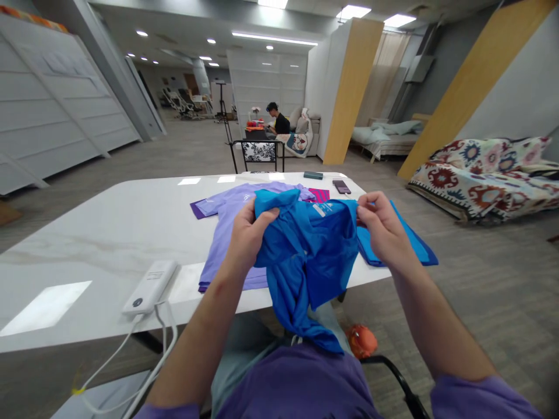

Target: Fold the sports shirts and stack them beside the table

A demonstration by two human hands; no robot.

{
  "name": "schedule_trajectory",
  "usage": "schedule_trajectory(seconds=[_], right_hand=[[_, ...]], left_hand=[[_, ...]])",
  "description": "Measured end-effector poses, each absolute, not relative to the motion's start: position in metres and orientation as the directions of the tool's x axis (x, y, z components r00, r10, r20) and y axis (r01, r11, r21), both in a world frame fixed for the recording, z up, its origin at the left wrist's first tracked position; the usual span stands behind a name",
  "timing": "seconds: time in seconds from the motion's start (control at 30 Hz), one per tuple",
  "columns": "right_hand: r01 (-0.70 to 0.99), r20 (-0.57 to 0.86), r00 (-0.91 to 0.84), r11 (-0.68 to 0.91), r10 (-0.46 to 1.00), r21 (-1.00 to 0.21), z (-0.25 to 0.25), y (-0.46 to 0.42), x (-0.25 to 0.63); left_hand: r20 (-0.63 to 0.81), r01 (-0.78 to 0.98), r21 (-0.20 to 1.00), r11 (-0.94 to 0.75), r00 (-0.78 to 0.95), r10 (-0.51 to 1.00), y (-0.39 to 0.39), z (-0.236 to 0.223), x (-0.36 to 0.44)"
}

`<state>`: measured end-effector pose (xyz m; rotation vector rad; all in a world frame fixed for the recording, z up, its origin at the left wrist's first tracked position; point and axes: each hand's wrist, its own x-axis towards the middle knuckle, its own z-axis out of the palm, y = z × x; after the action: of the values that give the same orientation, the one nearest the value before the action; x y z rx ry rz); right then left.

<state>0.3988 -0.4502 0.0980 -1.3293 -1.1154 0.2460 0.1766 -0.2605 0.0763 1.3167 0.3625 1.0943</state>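
A bright blue shirt (332, 256) hangs between my two hands above the table's front edge, its lower part drooping toward my lap. My left hand (250, 233) pinches its left side, thumb on top of the bunched cloth. At the other side, my right hand (381, 224) grips the shirt near the collar between thumb and fingers. A pale label shows inside the neckline. Behind the blue shirt, a lavender shirt (227, 233) lies spread flat, with darker purple cloth showing under its edges. Folded blue garments (413, 244) lie right of my right hand, partly hidden by it.
The white table (144, 215) bears a white power strip (151, 285) with cables at front left. A phone (341, 187), a dark green case (313, 175) and pink striped cloth (321, 195) sit toward the back. An orange object (361, 341) is below. A person (279, 121) sits far behind.
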Motion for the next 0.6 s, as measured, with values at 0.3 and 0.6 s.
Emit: schedule_trajectory(seconds=[0.3,0.6], right_hand=[[0.312,0.474,0.36,0.375,0.804,-0.873,0.177,-0.397,0.395],[0.6,0.302,-0.143,0.326,0.942,-0.73,0.181,-0.415,0.376]], left_hand=[[0.286,-0.32,0.939,-0.126,0.521,0.804,-0.222,0.103,0.138],[0.228,-0.076,0.969,-0.237,0.654,0.721,-0.207,0.061,0.104]])
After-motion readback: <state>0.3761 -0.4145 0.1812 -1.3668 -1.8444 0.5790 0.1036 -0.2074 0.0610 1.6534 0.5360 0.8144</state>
